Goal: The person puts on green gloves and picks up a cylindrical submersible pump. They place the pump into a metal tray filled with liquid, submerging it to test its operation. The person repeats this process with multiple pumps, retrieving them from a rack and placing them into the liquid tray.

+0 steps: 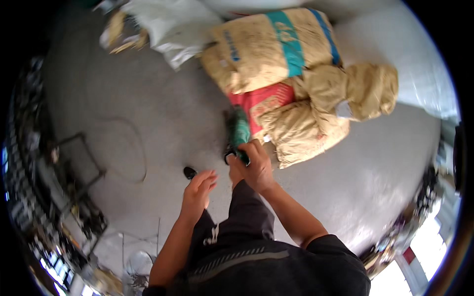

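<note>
My right hand point(256, 167) is closed around the black end of a long green thing point(240, 127). It looks like a hand-held tool, but blur keeps its kind from showing. The green part points away from me, beside a red sack point(269, 102) at the left side of a sack pile. To the left, my left hand point(197, 192) hangs in front of my legs, fingers loosely bent and apart, touching nothing. A crumpled tan sack point(301, 130) lies just beyond and right of my right hand. Over the red sack lies a large tan sack with teal and blue bands point(256, 44).
Another tan sack point(370, 91) sits at the pile's right, by large white bags point(414, 64). A white plastic sheet point(173, 27) lies at the far left of the pile. A metal frame point(81, 153) and a thin cord point(143, 153) are on the grey floor at left.
</note>
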`<state>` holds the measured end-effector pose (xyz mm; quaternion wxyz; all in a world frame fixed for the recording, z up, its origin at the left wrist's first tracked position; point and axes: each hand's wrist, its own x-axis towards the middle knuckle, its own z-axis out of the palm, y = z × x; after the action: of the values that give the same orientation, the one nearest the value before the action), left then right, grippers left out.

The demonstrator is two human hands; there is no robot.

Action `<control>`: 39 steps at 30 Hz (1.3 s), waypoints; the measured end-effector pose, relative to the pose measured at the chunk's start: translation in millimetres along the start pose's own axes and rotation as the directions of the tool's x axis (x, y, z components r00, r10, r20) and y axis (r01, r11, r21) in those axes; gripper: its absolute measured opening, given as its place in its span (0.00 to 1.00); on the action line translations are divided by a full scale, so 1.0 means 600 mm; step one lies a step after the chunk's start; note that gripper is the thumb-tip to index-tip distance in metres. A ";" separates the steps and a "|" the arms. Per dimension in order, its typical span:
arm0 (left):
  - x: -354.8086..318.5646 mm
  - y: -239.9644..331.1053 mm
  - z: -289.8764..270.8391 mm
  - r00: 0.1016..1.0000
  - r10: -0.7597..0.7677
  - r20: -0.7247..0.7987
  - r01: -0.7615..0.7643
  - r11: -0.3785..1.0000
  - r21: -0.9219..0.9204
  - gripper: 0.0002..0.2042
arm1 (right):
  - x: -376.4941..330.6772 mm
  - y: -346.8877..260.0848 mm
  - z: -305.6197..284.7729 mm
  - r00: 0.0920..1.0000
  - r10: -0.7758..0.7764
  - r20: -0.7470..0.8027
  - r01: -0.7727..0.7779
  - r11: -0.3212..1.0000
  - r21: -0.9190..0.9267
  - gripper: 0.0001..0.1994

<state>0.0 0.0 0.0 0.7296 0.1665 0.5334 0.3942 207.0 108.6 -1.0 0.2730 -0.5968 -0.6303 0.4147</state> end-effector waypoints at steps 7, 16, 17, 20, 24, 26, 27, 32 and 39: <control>-0.333 0.178 -0.103 0.918 0.190 -0.348 -0.355 0.785 -0.508 0.17 | -0.197 -0.407 0.147 0.555 -0.791 0.257 0.791 0.598 0.131 0.17; -0.695 0.111 -0.275 0.684 0.439 -0.583 -0.729 0.376 -0.572 0.20 | -0.425 -0.602 0.331 0.505 -0.364 0.783 -0.059 0.890 0.452 0.19; -0.715 0.089 -0.296 0.642 0.447 -0.623 -0.766 0.359 -0.533 0.19 | -0.449 -0.615 0.362 0.454 -0.348 0.820 -0.123 0.887 0.444 0.19; -0.791 0.040 -0.350 0.568 0.375 -0.732 -0.814 0.385 -0.435 0.17 | -0.527 -0.683 0.437 0.394 -0.458 0.797 0.133 0.886 0.443 0.11; -0.894 -0.016 -0.451 0.599 0.084 -0.797 -0.407 0.889 -0.211 0.16 | -0.600 -0.729 0.556 0.310 -0.548 0.777 0.360 0.824 0.438 0.12; -0.933 -0.027 -0.507 0.472 0.215 -0.855 -0.206 0.970 0.130 0.15 | -0.612 -0.767 0.601 0.248 -0.543 0.802 0.440 0.801 0.406 0.12; -0.947 -0.018 -0.528 0.334 0.350 -0.875 -0.188 0.935 0.302 0.14 | -0.610 -0.772 0.634 0.225 -0.553 0.802 0.459 0.787 0.414 0.12; -1.020 0.033 -0.652 0.313 0.487 -0.815 -0.522 0.806 0.280 0.10 | -0.651 -0.859 0.791 0.033 -0.612 0.790 0.416 0.727 0.546 0.13; -1.121 0.057 -0.852 0.118 0.334 -0.935 -0.700 0.696 0.160 0.03 | -0.677 -1.011 1.023 -0.334 -0.497 0.801 0.135 0.816 0.562 0.13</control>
<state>-559.5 -575.7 266.2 0.1203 -0.0301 0.6759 0.7265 -571.1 -375.9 263.7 -0.1433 0.1896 -0.6835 0.6901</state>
